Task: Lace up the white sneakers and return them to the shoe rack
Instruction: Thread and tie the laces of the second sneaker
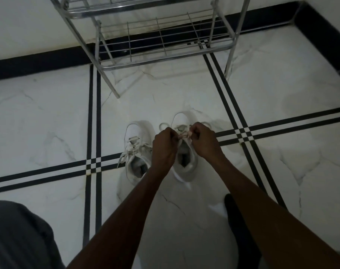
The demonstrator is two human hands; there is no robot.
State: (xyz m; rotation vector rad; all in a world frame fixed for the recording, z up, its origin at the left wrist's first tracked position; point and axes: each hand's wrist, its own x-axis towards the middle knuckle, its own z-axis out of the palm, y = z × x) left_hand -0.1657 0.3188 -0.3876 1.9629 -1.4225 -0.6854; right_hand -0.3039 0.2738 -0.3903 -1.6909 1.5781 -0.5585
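Two white sneakers stand side by side on the marble floor, toes pointing away from me. The left sneaker has its laces hanging loose over its left side. Over the right sneaker both my hands meet: my left hand and my right hand each pinch a part of its white lace above the tongue. A lace loop sticks out beyond my left hand. The chrome wire shoe rack stands just beyond the shoes, and its bottom shelf holds nothing.
White marble tiles with black stripe borders cover the floor. A black skirting runs along the wall behind the rack. My grey-clad knee fills the lower left corner. A dark shape lies under my right forearm.
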